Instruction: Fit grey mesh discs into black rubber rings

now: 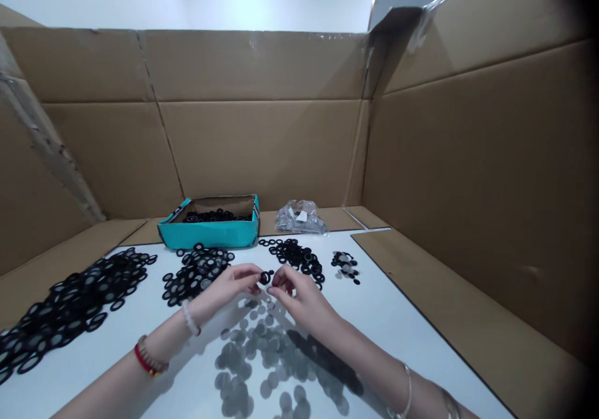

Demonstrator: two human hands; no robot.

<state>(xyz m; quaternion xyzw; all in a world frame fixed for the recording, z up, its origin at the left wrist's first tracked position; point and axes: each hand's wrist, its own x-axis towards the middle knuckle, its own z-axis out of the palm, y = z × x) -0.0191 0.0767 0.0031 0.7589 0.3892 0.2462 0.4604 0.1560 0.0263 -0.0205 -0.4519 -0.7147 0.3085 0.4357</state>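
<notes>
Head view: black rubber ring (266,277) pinched in the grip between left hand (224,286) and right hand (299,298).

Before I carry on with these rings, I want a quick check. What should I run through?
1. Black ring between left hand and right hand: ok, held at the fingertips.
2. Disc seated in that ring: cannot tell, too small.
3. Grey discs: ok, spread on the white table below the hands.
4. Teal box: ok, upright, open, black rings inside.
5. Ring piles either side of the hands: ok, apart from each other.
6. Clear plastic bag: cannot tell whether it is sealed.
</notes>
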